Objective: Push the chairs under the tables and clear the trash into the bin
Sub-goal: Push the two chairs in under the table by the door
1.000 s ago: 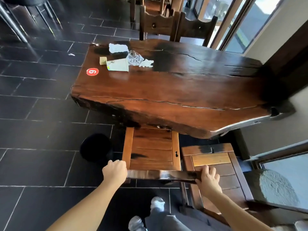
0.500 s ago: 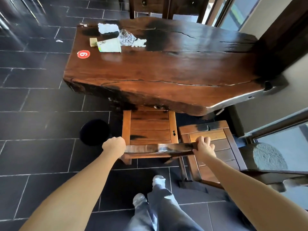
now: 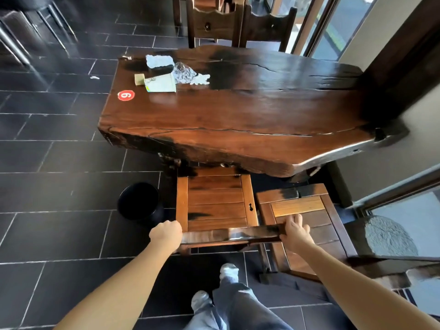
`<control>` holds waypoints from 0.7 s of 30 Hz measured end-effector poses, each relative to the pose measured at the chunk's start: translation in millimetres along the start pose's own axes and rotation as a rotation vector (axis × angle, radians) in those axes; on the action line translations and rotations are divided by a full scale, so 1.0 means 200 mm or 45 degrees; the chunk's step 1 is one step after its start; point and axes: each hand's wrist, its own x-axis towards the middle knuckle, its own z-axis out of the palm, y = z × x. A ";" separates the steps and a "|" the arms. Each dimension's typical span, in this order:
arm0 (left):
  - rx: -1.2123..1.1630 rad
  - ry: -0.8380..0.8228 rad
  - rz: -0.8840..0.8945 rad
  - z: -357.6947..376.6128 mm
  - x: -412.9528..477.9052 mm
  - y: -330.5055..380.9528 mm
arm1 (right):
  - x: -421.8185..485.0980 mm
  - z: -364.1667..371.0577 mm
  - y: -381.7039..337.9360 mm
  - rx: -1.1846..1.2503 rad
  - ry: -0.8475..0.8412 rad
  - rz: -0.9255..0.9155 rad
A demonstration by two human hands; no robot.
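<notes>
A wooden chair (image 3: 215,203) stands at the near edge of the dark wooden table (image 3: 238,120), its seat front just under the tabletop. My left hand (image 3: 166,234) grips the left end of the chair's top rail and my right hand (image 3: 295,232) grips the right end. A second wooden chair (image 3: 307,210) stands to the right, out from the table. Trash lies on the table's far left: a tipped paper cup (image 3: 162,83), crumpled clear plastic (image 3: 183,72), white napkins (image 3: 159,60) and a small tan block (image 3: 139,79). A black bin (image 3: 139,201) sits on the floor left of the chair.
Two more wooden chairs (image 3: 238,22) stand at the table's far side. A wall and glass door (image 3: 404,210) close off the right. Metal stool legs (image 3: 35,27) are at the far left. A scrap of paper (image 3: 94,77) lies on the black floor tiles.
The chair has slid forward so its seat reaches under the table edge. Both hands keep hold of the top rail. My view has shifted.
</notes>
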 end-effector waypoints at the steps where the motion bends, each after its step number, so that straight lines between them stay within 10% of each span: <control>1: 0.001 0.005 -0.004 0.00 -0.01 0.00 | 0.00 0.00 0.00 -0.003 -0.003 -0.005; 21: -0.215 0.098 -0.003 0.00 0.00 -0.08 | -0.06 -0.03 0.00 0.200 -0.099 -0.025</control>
